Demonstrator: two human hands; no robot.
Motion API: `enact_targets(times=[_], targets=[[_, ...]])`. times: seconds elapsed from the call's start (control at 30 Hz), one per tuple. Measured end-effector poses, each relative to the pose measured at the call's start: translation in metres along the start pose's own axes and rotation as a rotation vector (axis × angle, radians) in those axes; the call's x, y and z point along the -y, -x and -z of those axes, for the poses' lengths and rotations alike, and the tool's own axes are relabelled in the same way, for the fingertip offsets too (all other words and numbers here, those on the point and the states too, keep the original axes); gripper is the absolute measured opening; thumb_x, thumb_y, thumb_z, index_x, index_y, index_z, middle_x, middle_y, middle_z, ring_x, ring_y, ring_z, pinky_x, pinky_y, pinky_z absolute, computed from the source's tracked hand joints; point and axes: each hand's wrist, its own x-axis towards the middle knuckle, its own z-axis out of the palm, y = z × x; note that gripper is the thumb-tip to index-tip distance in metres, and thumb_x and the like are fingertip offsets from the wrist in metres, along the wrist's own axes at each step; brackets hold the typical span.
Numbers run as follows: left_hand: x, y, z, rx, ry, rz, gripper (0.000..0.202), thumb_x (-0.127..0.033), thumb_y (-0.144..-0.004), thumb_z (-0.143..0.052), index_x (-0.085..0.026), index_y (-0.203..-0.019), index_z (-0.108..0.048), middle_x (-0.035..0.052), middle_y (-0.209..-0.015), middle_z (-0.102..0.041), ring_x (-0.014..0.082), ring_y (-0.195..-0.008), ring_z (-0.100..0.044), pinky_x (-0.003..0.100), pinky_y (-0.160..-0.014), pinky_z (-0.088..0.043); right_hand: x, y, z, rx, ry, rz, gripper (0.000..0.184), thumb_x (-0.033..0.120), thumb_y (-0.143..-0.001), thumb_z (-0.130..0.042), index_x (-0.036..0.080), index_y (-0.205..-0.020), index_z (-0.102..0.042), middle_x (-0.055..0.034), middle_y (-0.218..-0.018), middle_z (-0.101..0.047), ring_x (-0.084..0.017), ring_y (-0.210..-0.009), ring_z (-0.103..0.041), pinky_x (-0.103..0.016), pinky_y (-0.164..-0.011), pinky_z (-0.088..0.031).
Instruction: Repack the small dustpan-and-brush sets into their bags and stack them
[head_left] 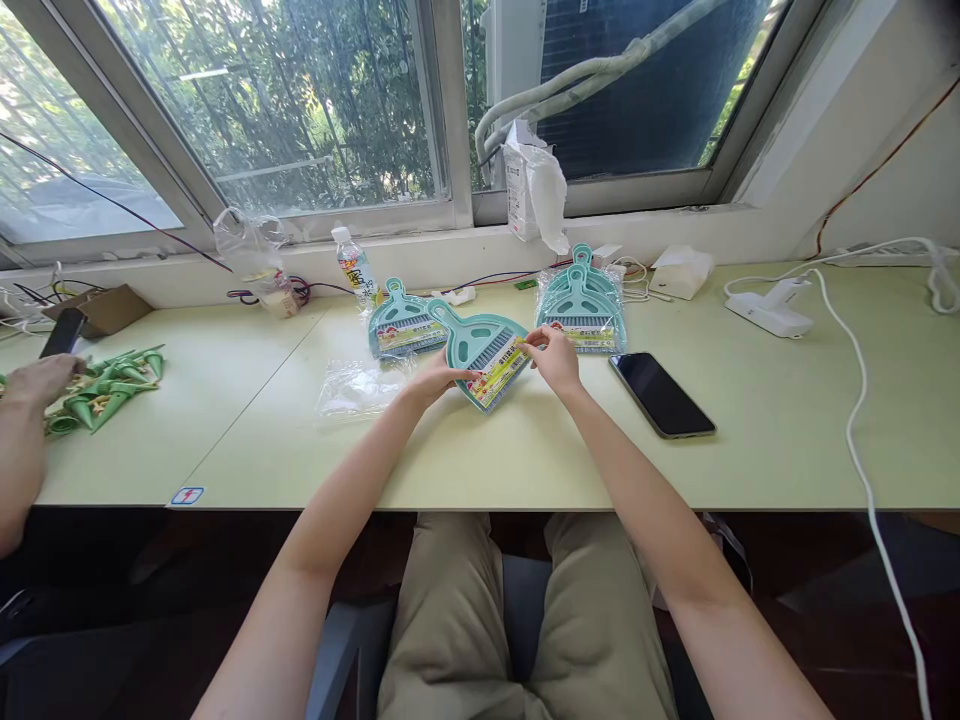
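Note:
Tilted between my hands is a small teal dustpan and brush set (480, 345) with a yellow printed label. My left hand (435, 382) grips its lower left edge, the thumb lying over the label. At the label's upper right corner, the fingers of my right hand (553, 358) pinch the edge of the set. Behind my left hand lies another teal dustpan set (405, 322), also labelled. Further dustpan sets (581, 305) in clear wrapping lie behind my right hand. A crumpled clear plastic bag (358, 388) rests left of my left hand.
A black phone (664, 395) lies to the right, with a white power strip (771, 310) and cable beyond. A bottle (355, 265) and a plastic bag (255, 262) stand by the window. At far left, another person's hand (41, 380) is near green cone-shaped items (112, 388).

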Motion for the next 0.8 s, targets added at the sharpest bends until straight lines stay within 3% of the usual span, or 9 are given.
enact_targets(times=[0.2,0.33,0.43,0.5,0.57,0.67,0.8], targets=[[0.003,-0.004,0.002,-0.068,0.031,-0.07,0.069,-0.012,-0.049,-0.083,-0.018,-0.111,-0.052,0.008,-0.107,-0.065,0.0245,-0.099,-0.063,0.042,-0.089,-0.05,0.005,0.006,-0.001,-0.121,0.098,0.097,0.026,0.043,-0.083,-0.059,0.022,-0.098,-0.06,-0.0045,-0.096,-0.069,-0.019,-0.082,-0.064,-0.032,-0.073,-0.048],[0.0,-0.004,0.005,-0.121,0.086,-0.128,0.073,-0.013,-0.051,-0.082,-0.018,-0.117,-0.051,0.0086,-0.111,-0.065,0.0247,-0.103,-0.062,0.044,-0.094,-0.048,0.002,0.005,-0.013,-0.259,-0.084,0.122,0.049,0.041,-0.077,-0.067,0.019,-0.118,-0.051,-0.0137,-0.121,-0.059,-0.026,-0.11,-0.055,-0.043,-0.093,-0.045],[-0.003,-0.005,0.006,-0.157,0.112,-0.171,0.076,-0.014,-0.051,-0.082,-0.018,-0.121,-0.05,0.0086,-0.109,-0.065,0.0249,-0.102,-0.063,0.045,-0.096,-0.046,0.002,0.007,-0.027,-0.067,-0.437,-0.044,0.06,0.037,-0.073,-0.071,0.02,-0.124,-0.045,-0.0152,-0.127,-0.056,-0.025,-0.111,-0.056,-0.044,-0.094,-0.047],[-0.004,-0.004,0.006,-0.162,0.111,-0.188,0.078,-0.013,-0.051,-0.082,-0.018,-0.122,-0.05,0.0084,-0.107,-0.066,0.0249,-0.1,-0.063,0.045,-0.096,-0.046,0.004,0.01,-0.035,0.169,-0.681,-0.159,0.049,0.034,-0.076,-0.069,0.02,-0.119,-0.049,-0.0128,-0.117,-0.063,-0.023,-0.101,-0.063,-0.042,-0.089,-0.052],[-0.004,-0.004,0.005,-0.16,0.102,-0.191,0.08,-0.014,-0.05,-0.082,-0.018,-0.123,-0.05,0.008,-0.106,-0.066,0.0245,-0.099,-0.064,0.045,-0.095,-0.047,0.006,0.014,-0.041,0.323,-0.838,-0.214,0.034,0.03,-0.077,-0.068,0.019,-0.107,-0.056,-0.0092,-0.101,-0.07,-0.021,-0.088,-0.068,-0.041,-0.085,-0.055],[-0.002,-0.004,0.005,-0.144,0.072,-0.173,0.081,-0.016,-0.051,-0.082,-0.019,-0.125,-0.049,0.0081,-0.108,-0.066,0.0239,-0.099,-0.064,0.043,-0.094,-0.048,0.007,0.017,-0.044,0.322,-0.928,-0.248,0.023,0.025,-0.075,-0.071,0.018,-0.094,-0.06,-0.0059,-0.088,-0.073,-0.019,-0.076,-0.07,-0.04,-0.082,-0.058],[-0.009,-0.003,0.006,-0.057,-0.073,-0.185,0.079,-0.029,-0.061,-0.08,-0.021,-0.131,-0.045,0.0101,-0.116,-0.064,0.0243,-0.102,-0.063,0.042,-0.092,-0.049,0.007,0.017,-0.041,0.284,-0.977,-0.269,0.02,0.019,-0.073,-0.073,0.017,-0.09,-0.062,-0.0056,-0.085,-0.074,-0.019,-0.072,-0.071,-0.041,-0.079,-0.059]])
